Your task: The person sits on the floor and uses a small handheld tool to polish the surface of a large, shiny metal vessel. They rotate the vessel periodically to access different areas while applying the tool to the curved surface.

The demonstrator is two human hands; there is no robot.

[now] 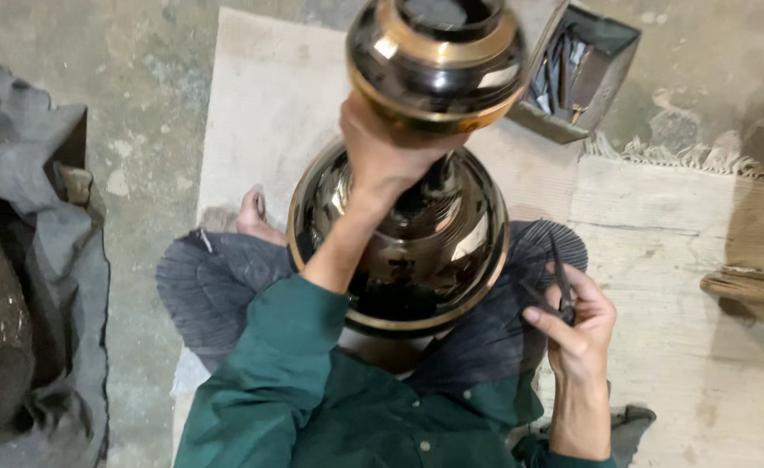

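The person sits cross-legged on a pale mat (269,104) laid over a concrete floor (148,130), with a tall, glossy dark metal vase (417,251) standing upright between the knees. The vase has a wide round body with a gold band at its rim, a narrow neck, and a smaller bulbous top ringed in gold, which rises close to the camera. The left hand (382,152) is wrapped around the neck just under that top, fingers closed on it and mostly hidden behind the metal. The right hand (577,325) rests over the right knee, apart from the vase, fingers curled shut around a thin dark tool (560,277) whose point sticks up past the knuckles. A bare foot (256,217) shows just left of the vase body. Beyond the vase, at the mat's far edge, an open grey box (586,74) holds more slim tools. A heap of grey cloth (44,260) lies on the floor well to the left.
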